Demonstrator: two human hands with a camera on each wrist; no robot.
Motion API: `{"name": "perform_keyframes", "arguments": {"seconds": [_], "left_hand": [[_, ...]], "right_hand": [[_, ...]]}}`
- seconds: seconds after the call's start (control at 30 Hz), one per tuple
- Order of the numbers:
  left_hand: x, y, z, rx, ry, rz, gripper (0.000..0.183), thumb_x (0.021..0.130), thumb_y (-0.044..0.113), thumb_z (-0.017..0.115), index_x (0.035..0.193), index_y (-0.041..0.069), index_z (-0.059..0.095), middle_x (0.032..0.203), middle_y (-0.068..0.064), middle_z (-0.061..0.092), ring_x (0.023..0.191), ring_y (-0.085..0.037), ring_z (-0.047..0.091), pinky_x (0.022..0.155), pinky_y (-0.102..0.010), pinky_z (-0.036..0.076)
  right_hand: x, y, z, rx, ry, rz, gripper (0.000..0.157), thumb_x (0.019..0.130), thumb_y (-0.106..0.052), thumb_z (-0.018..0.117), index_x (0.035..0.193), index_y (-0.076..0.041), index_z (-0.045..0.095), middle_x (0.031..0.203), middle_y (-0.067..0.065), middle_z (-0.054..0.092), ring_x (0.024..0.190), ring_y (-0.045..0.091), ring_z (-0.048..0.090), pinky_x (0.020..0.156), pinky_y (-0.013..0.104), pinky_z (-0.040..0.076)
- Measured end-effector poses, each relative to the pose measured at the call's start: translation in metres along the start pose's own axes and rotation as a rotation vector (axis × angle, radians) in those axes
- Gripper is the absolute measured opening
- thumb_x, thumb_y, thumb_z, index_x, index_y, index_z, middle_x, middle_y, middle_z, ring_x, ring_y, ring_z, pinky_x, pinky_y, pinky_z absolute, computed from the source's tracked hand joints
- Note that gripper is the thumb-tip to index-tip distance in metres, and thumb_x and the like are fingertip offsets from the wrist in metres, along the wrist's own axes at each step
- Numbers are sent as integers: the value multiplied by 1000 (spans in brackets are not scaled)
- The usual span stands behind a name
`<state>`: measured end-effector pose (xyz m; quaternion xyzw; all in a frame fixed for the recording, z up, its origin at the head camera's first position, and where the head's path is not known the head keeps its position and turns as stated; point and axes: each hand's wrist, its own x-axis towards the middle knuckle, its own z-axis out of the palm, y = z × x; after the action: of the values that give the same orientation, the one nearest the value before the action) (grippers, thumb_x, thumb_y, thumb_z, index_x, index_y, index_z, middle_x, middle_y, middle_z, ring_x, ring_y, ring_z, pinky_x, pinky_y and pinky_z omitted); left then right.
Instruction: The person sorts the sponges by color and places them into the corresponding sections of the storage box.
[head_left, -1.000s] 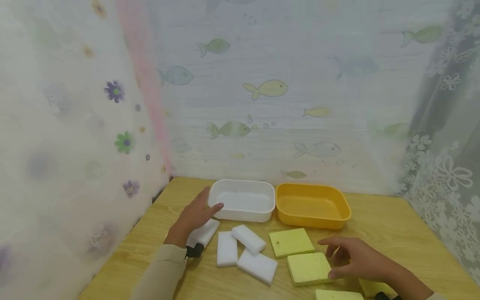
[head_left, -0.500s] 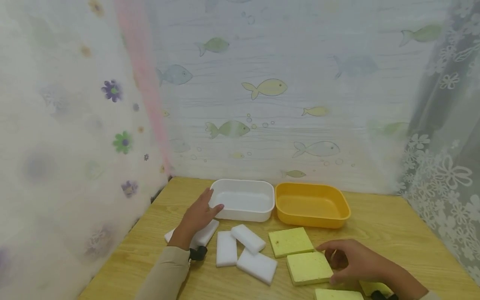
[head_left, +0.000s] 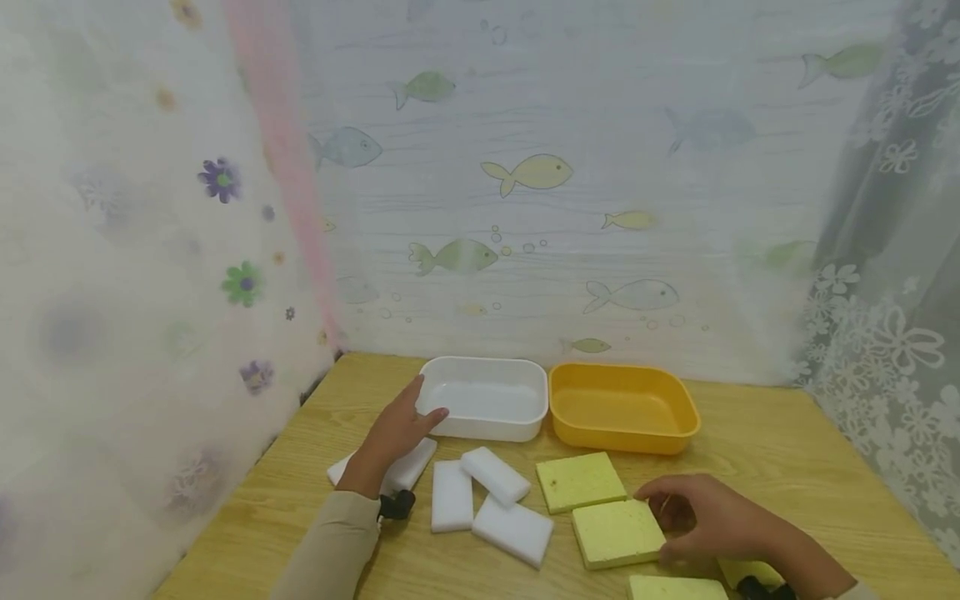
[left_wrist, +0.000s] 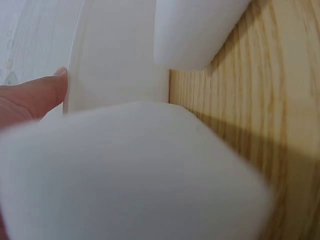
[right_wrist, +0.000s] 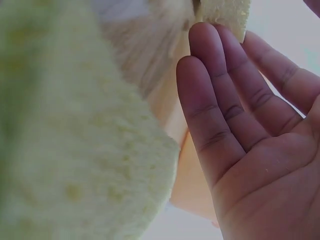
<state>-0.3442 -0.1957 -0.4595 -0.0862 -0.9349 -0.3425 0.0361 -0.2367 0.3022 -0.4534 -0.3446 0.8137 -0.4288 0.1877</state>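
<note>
My left hand (head_left: 393, 433) lies along the left end of a white plastic tray (head_left: 491, 431), its thumb over the front rim. In the left wrist view the thumb (left_wrist: 42, 95) touches the tray's edge. White sponge blocks (head_left: 411, 468) lie partly hidden under that wrist. My right hand (head_left: 708, 518) pinches the right side of a yellow sponge (head_left: 615, 533), index fingertip at its back corner and thumb at the front. In the right wrist view the other fingers (right_wrist: 220, 110) are relaxed, and part of a yellow sponge (right_wrist: 227, 14) shows at the fingertips.
A yellow-orange tray (head_left: 626, 439) stands beside the white one at the back. Three more white sponges (head_left: 513, 529) lie in front, two overlapping. Other yellow sponges sit behind (head_left: 580, 482), in front (head_left: 678, 589) and under the right wrist (head_left: 738, 575). Patterned curtains (head_left: 540, 250) enclose the table.
My right hand has closed in on the yellow sponge, its index fingertip coming to the back corner. My left hand has barely shifted at the white tray.
</note>
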Motion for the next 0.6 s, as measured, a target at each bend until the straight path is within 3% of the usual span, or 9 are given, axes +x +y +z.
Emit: {"name": "perform_keyframes", "arguments": {"seconds": [0.27, 0.6], "left_hand": [[-3, 5, -1, -14, -4, -36, 95, 99, 53, 65, 167, 7, 16, 170, -17, 24, 154, -42, 29, 123, -60, 27], [-1, 3, 1, -24, 2, -52, 96, 98, 55, 65, 167, 9, 16, 171, -16, 24, 155, -42, 27, 123, -61, 27]], "right_hand": [[1, -9, -6, -72, 49, -54, 54, 90, -22, 82, 138, -7, 62, 102, 0, 68, 91, 18, 68, 74, 30, 59], [22, -28, -14, -254, 176, -99, 48, 90, -31, 83, 132, -15, 65, 101, -7, 66, 91, 9, 68, 77, 29, 59]]}}
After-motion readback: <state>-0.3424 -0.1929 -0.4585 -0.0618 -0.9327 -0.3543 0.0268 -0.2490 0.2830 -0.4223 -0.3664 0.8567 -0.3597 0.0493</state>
